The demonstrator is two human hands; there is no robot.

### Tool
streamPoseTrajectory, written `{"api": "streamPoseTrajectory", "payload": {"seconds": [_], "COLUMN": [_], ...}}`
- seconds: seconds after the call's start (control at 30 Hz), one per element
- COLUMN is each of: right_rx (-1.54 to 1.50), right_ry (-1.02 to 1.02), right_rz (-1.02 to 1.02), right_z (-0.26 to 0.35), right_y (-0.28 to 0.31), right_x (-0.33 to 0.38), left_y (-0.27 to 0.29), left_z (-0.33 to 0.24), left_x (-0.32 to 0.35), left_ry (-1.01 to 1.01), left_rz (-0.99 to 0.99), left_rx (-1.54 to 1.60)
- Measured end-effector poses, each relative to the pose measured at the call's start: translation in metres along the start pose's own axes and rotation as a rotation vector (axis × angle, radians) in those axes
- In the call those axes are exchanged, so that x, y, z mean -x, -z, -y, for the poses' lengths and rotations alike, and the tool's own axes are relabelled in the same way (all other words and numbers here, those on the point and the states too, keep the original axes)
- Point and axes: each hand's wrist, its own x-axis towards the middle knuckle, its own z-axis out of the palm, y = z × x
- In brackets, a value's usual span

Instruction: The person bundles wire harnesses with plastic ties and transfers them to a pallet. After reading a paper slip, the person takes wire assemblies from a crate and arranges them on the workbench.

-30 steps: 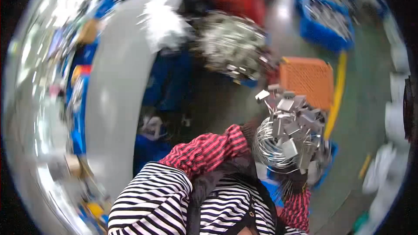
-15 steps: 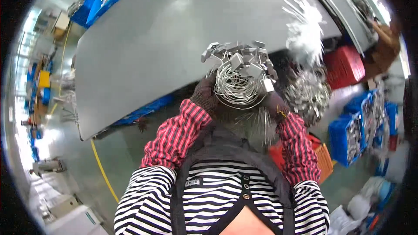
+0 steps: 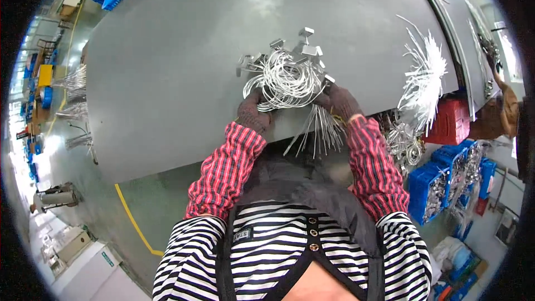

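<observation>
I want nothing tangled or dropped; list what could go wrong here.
The loose silver wire ends hanging past the smooth grey tabletop near the dark-gloved right hand might snag on the black apron.
The grey rectangular blocks fan out beyond the coil of silver-white wire, so strands could tangle.
The bundle of thin white strands overhangs the tabletop beside the red plastic crate and might slip off.

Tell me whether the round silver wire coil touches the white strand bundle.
Apart: the head view shows grey tabletop between the silver coil and the white bundle.
</observation>
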Motion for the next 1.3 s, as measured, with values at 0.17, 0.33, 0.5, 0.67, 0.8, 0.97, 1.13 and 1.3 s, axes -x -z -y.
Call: {"api": "streamPoseTrajectory", "payload": {"seconds": [0.17,0.33,0.5,0.67,0.8,0.97,1.13,1.3], "right_rx": [0.192,0.405,-0.253,-0.131,-0.216,-0.707,-0.652,-0.543], "right_ry": [0.134,0.51,0.439,0.263,0.218,0.266,0.396,0.219], "right_rz": [-0.395,-0.314,-0.192,-0.178,-0.078,-0.053,-0.163,-0.354], "right_z": [0.024,0.033,0.012,0.003,0.004,-0.023,-0.033,-0.036], "right_y": [0.025,-0.021,0.017,0.044,0.068,0.094,0.089,0.09], "right_x": [0.045,-0.001,-0.036,-0.056,-0.059,-0.061,-0.055,-0.062], "left_y": [-0.011,-0.023,-0.042,-0.045,-0.059,-0.068,-0.046,0.008], "left_z": [-0.003,-0.011,-0.019,-0.028,-0.027,-0.044,-0.018,-0.063], "left_x": [-0.012,0.001,-0.022,-0.014,-0.024,-0.02,-0.029,-0.034], "left_ry": [0.316,-0.429,0.079,0.034,0.028,0.018,-0.503,-0.187], "left_rz": [-0.066,0.02,-0.218,-0.064,-0.264,-0.244,-0.276,-0.211], "left_rx": [0.933,-0.499,0.734,0.135,0.74,0.807,-0.175,0.957]}}
